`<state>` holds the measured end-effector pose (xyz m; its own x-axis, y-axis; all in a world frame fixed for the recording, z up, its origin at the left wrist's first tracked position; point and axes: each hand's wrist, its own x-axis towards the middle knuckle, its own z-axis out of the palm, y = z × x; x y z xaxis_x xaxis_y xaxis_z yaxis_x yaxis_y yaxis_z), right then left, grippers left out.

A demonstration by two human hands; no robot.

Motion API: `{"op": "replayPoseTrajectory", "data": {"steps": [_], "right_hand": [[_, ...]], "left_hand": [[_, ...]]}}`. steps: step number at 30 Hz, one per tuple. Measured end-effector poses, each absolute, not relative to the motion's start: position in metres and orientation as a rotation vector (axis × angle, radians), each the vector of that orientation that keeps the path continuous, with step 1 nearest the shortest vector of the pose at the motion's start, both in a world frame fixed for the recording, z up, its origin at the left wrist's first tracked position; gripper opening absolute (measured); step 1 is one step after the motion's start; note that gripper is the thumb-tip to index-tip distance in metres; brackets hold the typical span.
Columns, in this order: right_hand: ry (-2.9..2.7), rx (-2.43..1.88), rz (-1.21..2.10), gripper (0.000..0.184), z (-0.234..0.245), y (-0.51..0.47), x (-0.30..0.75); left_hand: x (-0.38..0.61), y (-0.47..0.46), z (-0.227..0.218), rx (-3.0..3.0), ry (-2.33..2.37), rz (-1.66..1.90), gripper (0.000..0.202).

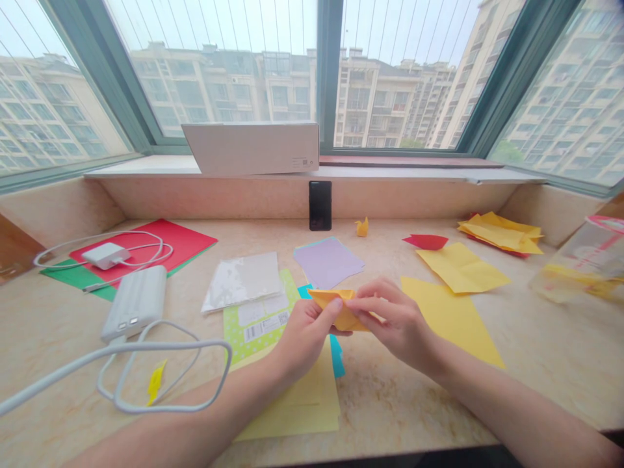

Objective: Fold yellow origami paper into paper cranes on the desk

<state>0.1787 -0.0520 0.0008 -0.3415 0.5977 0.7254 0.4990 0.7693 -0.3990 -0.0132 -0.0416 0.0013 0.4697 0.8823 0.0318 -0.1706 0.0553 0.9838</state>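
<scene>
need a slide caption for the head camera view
Left hand and right hand on folded orange-yellow paper above a countertop, with a black phone standing beyond.

folded yellow paper [349,319] in both hands [312,325] [400,320]

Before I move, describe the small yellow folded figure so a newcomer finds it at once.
Find the window, then the upright black phone below it. Just right of that phone, on the counter, stands the small yellow folded figure. Compact and raised, it differs from the broad yellow sheets lying farther right.
</scene>
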Motion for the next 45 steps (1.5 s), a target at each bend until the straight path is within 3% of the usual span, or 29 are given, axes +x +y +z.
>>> {"op": "replayPoseTrajectory", "data": {"steps": [6, 12, 21, 24, 28, 45], "right_hand": [[-2.097, -0.735, 0.101, 0.036, 0.003, -0.053, 0.182], [-2.111, -0.678, 0.027, 0.041, 0.002, -0.053, 0.181], [-1.699, -0.952, 0.468, 0.001, 0.005, -0.051, 0.170], [-1.605, -1.037, 0.634, 0.009, 0.003, -0.048, 0.167], [-1.611, -1.005, 0.764, 0.007, 0.001, -0.047, 0.168], [-1.720, -0.993, 0.541, 0.005, -0.002, -0.047, 0.170]], "left_hand": [[-0.011, -0.039, -0.005, 1.222, 0.700, 0.941, 0.050], [-0.012, -0.044, 0.003, 1.219, 0.729, 0.981, 0.043], [-0.011, -0.038, -0.002, 1.253, 0.694, 1.026, 0.036], [-0.011, -0.036, -0.005, 1.228, 0.673, 1.030, 0.034], [-0.010, -0.037, -0.005, 1.185, 0.705, 1.001, 0.037], [-0.009, -0.038, 0.003, 1.149, 0.769, 1.031, 0.030]]}}
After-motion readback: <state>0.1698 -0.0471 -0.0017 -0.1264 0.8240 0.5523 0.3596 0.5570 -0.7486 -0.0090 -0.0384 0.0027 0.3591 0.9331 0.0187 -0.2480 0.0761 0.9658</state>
